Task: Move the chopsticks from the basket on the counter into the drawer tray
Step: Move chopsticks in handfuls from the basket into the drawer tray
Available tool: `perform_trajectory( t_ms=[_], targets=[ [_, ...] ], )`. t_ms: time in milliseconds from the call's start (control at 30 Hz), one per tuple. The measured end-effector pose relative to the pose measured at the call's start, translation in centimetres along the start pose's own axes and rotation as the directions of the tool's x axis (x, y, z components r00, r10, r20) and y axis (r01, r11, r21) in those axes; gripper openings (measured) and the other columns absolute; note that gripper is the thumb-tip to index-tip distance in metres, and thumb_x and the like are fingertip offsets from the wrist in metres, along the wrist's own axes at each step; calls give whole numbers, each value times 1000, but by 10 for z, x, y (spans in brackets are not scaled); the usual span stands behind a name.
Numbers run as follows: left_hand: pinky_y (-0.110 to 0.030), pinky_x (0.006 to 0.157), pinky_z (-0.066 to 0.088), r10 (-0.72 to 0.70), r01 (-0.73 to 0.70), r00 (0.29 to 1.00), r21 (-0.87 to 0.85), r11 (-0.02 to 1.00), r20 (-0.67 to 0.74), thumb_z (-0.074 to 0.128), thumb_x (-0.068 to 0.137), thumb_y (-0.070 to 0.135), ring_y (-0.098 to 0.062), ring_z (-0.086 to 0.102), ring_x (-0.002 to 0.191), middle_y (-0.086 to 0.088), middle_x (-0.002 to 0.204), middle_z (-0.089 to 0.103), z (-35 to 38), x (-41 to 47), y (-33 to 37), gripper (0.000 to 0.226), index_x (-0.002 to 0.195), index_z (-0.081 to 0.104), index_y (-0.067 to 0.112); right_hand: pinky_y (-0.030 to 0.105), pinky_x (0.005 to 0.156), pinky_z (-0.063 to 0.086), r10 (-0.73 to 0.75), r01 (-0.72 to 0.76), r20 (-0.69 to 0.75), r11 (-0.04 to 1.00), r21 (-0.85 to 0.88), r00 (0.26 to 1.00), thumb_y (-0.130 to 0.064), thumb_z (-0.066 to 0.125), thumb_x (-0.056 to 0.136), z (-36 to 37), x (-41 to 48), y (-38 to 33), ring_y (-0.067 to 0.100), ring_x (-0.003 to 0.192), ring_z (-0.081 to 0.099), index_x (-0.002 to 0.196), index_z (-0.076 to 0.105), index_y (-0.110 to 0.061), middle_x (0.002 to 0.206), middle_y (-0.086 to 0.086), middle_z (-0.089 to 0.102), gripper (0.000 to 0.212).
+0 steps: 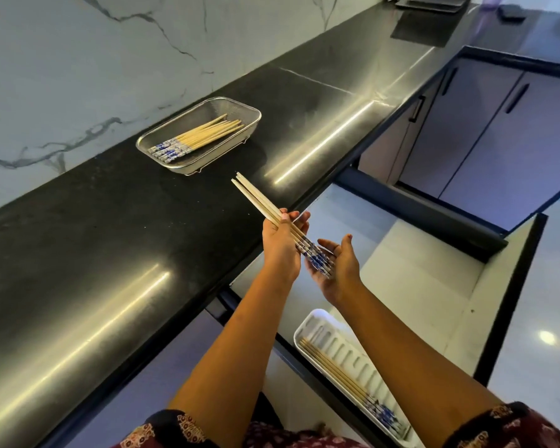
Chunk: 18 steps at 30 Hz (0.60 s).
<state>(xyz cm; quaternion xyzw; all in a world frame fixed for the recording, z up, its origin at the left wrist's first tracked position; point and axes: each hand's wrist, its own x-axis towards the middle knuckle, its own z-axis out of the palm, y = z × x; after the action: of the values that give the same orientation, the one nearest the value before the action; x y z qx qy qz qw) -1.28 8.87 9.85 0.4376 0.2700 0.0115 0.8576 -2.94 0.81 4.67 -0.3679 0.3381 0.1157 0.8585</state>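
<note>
Chopsticks point(256, 198), light, stiff and smooth, may fan apart. Left hand point(278, 244) grip wraps the bundle mid-shaft over the bench point(110, 237) edge; right hand point(340, 270), fingers relaxed, supports patterned ends. Best held mid-shaft.

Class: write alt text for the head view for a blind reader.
A left hand grips wooden chopsticks with blue-patterned handles, their ends on the open right hand. More lie in a metal mesh basket on the black counter, and a few in a white ribbed tray in the drawer.
</note>
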Motion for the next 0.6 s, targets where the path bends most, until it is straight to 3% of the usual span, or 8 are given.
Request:
perform_trajectory(
  t_ms=[67,233,400,533,600],
  targets=[
    [-37,89,53,6,-6,1000,1,1000,-6,37,101,17,-20,67,87,-6,89,59,2,0,-2,13,104,50,14,37,82,53,20,-20,-8,997,70,1000,-57,33,96,-8,-1,2,30,84,63,93,58,-10,98,18,63,54],
    [-38,92,52,-8,7,1000,45,999,25,37,101,19,-18,67,85,-4,86,61,8,-11,-21,13,104,48,14,42,95,50,-4,2,19,994,109,1000,-58,31,96,-12,-3,4,32,89,65,98,60,-8,100,18,65,57],
    [-38,94,51,-4,2,1000,48,999,30,36,101,19,-18,67,86,-3,85,62,9,-12,-29,13,97,49,19,37,89,51,-12,15,-20,988,153,1000,-59,32,95,-28,0,4,32,92,63,97,59,-9,107,19,62,57],
    [-37,94,51,9,-20,996,127,992,88,33,101,17,-18,67,86,-4,84,64,9,-16,-40,16,94,48,20,40,89,51,10,-10,22,1000,29,1000,-54,32,98,-30,0,3,31,91,64,103,56,-6,103,18,64,53],
    [-37,96,49,13,-29,995,150,988,100,33,101,16,-17,67,86,-3,84,64,7,-13,-41,17,93,48,20,40,87,50,33,-29,21,987,-158,999,-53,35,98,-34,4,0,29,91,62,105,57,-8,110,20,62,50]
  ],
)
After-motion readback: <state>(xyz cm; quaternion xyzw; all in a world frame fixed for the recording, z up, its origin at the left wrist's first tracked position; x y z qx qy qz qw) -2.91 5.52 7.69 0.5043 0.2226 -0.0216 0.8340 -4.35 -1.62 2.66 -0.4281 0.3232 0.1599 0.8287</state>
